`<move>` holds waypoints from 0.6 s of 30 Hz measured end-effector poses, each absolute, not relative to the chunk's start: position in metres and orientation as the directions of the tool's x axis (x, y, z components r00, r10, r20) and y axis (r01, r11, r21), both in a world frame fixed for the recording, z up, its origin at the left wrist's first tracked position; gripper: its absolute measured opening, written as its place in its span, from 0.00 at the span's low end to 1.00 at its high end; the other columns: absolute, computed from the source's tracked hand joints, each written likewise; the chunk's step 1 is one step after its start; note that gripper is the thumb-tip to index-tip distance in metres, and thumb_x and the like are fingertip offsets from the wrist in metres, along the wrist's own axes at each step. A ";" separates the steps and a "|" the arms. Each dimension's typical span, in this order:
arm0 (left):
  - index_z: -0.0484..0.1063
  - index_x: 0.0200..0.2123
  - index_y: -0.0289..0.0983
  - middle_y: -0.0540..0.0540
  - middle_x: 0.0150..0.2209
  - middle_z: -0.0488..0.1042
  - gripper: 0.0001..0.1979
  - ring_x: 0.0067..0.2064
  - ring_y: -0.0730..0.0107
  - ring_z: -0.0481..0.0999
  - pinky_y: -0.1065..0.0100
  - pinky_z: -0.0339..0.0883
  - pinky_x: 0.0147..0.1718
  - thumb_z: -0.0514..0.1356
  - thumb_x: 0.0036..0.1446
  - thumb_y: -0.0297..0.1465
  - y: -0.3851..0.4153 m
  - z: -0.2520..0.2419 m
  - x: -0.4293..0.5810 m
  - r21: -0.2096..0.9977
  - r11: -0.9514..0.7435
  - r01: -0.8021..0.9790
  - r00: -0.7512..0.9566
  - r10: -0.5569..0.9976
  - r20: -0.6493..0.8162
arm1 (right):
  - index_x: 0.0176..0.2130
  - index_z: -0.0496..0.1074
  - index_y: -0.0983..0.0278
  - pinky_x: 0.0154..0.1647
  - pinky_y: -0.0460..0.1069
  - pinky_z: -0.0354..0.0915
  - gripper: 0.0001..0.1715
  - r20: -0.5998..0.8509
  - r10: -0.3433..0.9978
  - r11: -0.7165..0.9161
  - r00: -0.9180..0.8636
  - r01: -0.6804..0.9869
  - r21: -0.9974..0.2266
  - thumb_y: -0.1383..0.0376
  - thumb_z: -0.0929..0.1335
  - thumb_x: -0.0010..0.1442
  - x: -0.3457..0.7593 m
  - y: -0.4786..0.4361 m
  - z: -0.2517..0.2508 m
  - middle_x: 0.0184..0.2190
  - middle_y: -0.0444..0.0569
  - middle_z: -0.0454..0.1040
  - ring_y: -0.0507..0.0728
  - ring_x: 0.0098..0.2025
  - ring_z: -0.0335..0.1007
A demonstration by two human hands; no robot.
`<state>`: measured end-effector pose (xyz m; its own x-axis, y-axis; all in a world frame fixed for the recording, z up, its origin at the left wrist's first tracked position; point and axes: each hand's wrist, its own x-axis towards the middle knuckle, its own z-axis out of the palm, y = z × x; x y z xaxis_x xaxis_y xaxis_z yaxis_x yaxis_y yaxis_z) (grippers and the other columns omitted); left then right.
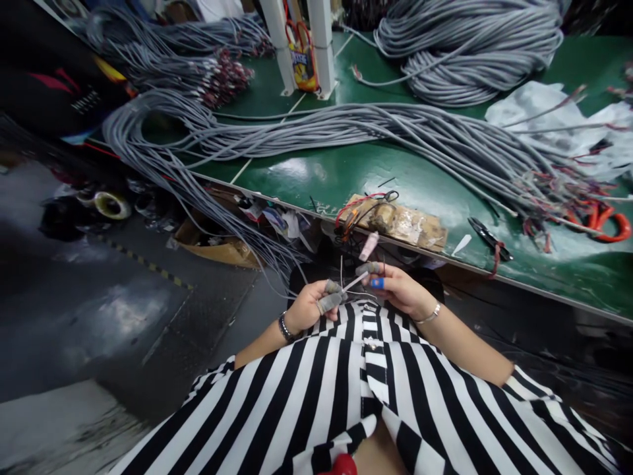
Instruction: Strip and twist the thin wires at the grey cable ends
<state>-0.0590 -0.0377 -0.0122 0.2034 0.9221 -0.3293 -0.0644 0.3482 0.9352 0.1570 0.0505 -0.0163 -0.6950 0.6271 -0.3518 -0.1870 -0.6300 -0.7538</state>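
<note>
Left hand (312, 305), in the head view, is closed in a narrow pinch on one end of a pale cable piece (356, 282); the right hand (403, 290) pinches the other end, its fingertips also close together. This piece is held above the lap, off the table (301, 173), just short of its near edge. Its long axis runs slantwise from the left fingertips, rightward and away toward that edge. Beside it, one thin wire (341, 269) points away toward the table. Cardboard (420, 231) lies along the near edge, with pliers (487, 236) to its right.
</note>
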 end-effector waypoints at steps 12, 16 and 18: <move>0.70 0.34 0.32 0.49 0.23 0.74 0.20 0.16 0.82 0.64 0.78 0.57 0.15 0.67 0.46 0.43 -0.022 0.009 -0.034 0.945 0.321 -0.059 0.221 0.928 -0.301 | 0.32 0.74 0.64 0.36 0.49 0.65 0.12 -0.085 0.806 -0.089 -0.586 0.022 -0.996 0.56 0.71 0.54 0.158 0.025 0.020 0.28 0.46 0.73 0.53 0.31 0.68; 0.71 0.30 0.32 0.53 0.17 0.68 0.17 0.16 0.84 0.60 0.78 0.53 0.16 0.68 0.46 0.41 -0.020 0.019 -0.032 0.955 0.281 -0.096 0.134 0.954 -0.267 | 0.36 0.72 0.65 0.32 0.48 0.62 0.20 -0.029 0.747 0.183 -0.664 0.247 -0.951 0.52 0.62 0.62 0.170 0.032 0.027 0.27 0.46 0.71 0.53 0.30 0.66; 0.71 0.30 0.32 0.54 0.16 0.66 0.17 0.16 0.83 0.61 0.78 0.52 0.16 0.67 0.47 0.41 -0.019 0.022 -0.035 0.942 0.291 -0.170 0.121 0.954 -0.273 | 0.41 0.71 0.65 0.34 0.48 0.61 0.22 0.009 0.727 0.387 -0.686 0.400 -0.831 0.52 0.59 0.65 0.178 0.035 0.033 0.31 0.49 0.71 0.54 0.32 0.66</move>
<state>-0.0348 -0.0185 0.0219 0.1207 0.9545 -0.2727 -0.1698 0.2905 0.9417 0.1779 0.0352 0.0325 -0.6863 0.7273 0.0087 0.3996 0.3871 -0.8310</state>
